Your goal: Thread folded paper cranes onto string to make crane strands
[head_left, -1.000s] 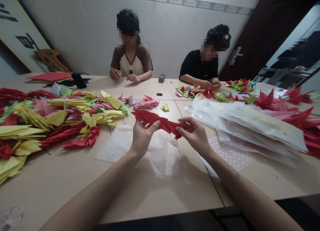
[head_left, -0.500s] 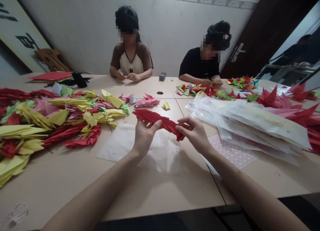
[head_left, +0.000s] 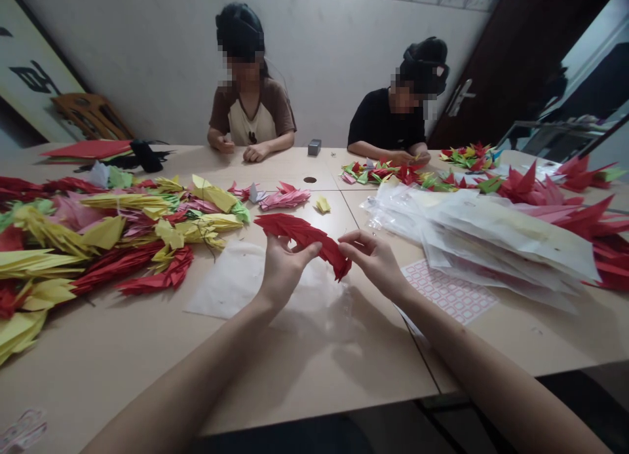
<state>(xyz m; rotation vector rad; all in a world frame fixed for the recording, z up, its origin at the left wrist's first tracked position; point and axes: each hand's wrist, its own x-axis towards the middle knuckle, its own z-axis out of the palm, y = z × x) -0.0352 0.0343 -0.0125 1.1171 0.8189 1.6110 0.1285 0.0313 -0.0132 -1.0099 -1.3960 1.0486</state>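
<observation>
A curved strand of red folded paper pieces (head_left: 305,233) hangs above the table. My left hand (head_left: 285,264) is closed round its left and middle part, thumb in front. The fingers of my right hand (head_left: 368,257) pinch at its drooping right end; what exactly lies between the fingertips is too small to tell. Under my hands a translucent plastic bag (head_left: 221,280) lies flat on the table (head_left: 275,388). A small yellow folded piece (head_left: 322,205) and a pink bundle (head_left: 285,197) rest just beyond the strand.
Yellow, red and pink paper bundles (head_left: 98,244) fill the left side. At the right are stacked plastic bags (head_left: 491,238), a label sheet (head_left: 449,290) and red paper pieces. Two people sit across the table, beside a small grey box (head_left: 314,147).
The strand's right end has swung lower and bends more. My right hand has shifted slightly left with it. Across the table, one person's hands have moved apart. The whole view has shifted slightly.
</observation>
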